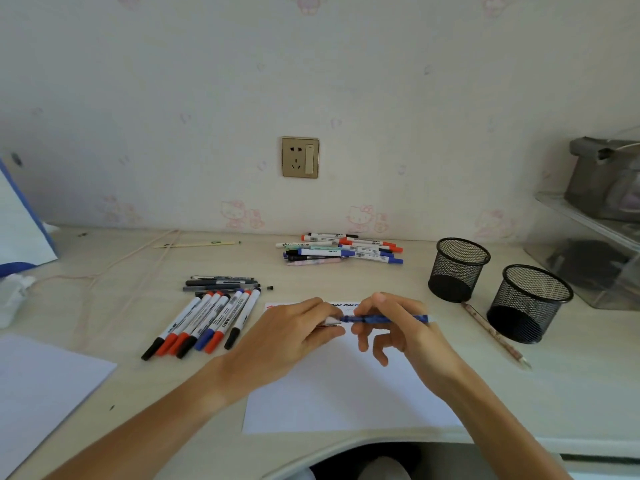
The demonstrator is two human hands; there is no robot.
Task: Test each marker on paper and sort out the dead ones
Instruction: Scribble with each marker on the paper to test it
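- Your paper (346, 386) sits nearest, scribbles along its far edge.
- Over it, your left hand (294, 327) pinches the cap end and your right hand (391, 323) grips the blue pen (381, 319).
- Looks like capping or uncapping; can't tell which.
- Next it probably joins the left row (204, 320) or the far pile (343, 249).

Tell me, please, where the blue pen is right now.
Held level between both hands over the far edge of the test paper, centre of the head view: the blue pen.

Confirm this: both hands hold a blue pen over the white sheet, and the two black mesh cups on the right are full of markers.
Not quite. The head view shows both mesh cups empty. The rest holds: left hand and right hand hold the blue pen over the white sheet.
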